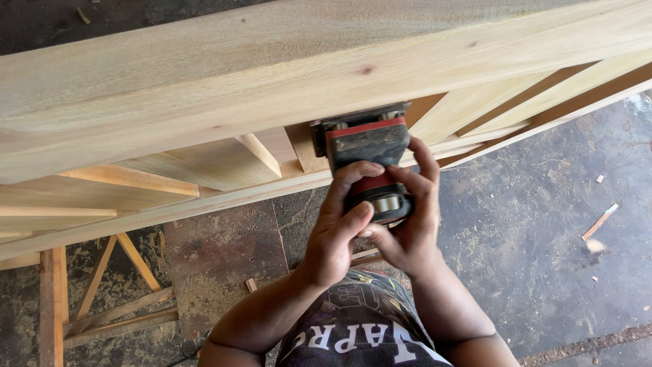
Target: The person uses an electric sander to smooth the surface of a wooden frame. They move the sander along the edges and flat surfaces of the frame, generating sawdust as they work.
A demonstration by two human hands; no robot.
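Sander (pixel 367 160), red and black, is being pressed against the underside edge of the wooden frame (pixel 272 75). Left hand (pixel 336 231) and right hand (pixel 407 228) are being wrapped tightly around its body; it is judged rigid, fairly heavy, best gripped there.

Wooden frame (pixel 272 75) pale, smooth, matt; sander (pixel 369 160) dusty plastic; floor (pixel 543 224) rough concrete

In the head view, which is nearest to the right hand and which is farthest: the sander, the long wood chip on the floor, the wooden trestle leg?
1. Sander: held in the right hand, directly against it.
2. Long wood chip: on the dark floor, out to the right.
3. Wooden trestle leg: at the lower left edge, beyond the left hand.
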